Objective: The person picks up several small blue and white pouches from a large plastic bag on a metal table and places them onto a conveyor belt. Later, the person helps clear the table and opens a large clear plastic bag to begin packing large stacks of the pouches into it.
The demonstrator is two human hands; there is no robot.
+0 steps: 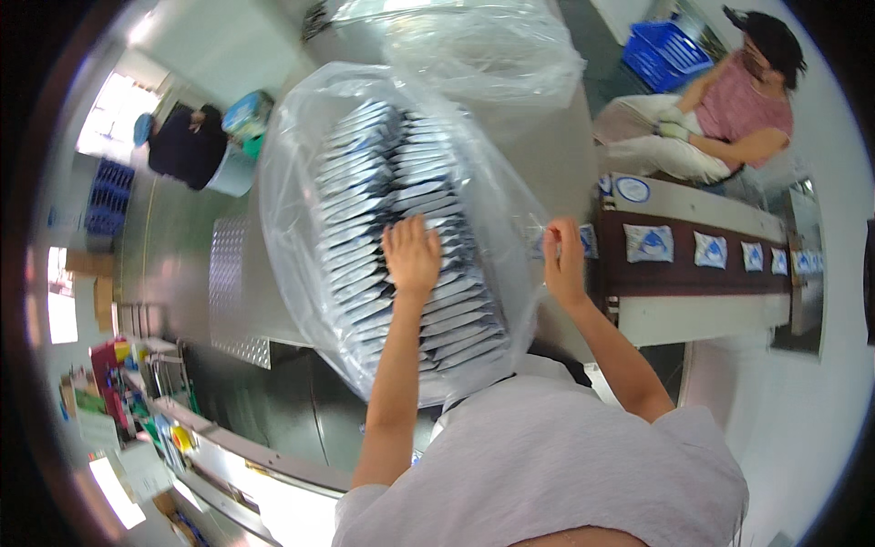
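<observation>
A large clear plastic bag (293,196) lies spread on the metal table, its mouth wide. Inside stand two long rows of silvery-white and blue packets (357,196), packed face to face like files. My left hand (415,255) lies on top of the rows near their middle, palm down with fingers extended. At the bag's right side, my right hand (567,264) has its fingers bent together on the plastic edge, which stretches toward it. Just behind that hand, a packet (588,241) is partly hidden at the conveyor's near end.
A dark conveyor belt (674,281) on the right carries several white-and-blue packets (649,243) in a line. Beyond it sits a person in a pink top (743,114), near a blue basket (663,56). More clear plastic bags (483,55) lie at the far end of the table (538,137).
</observation>
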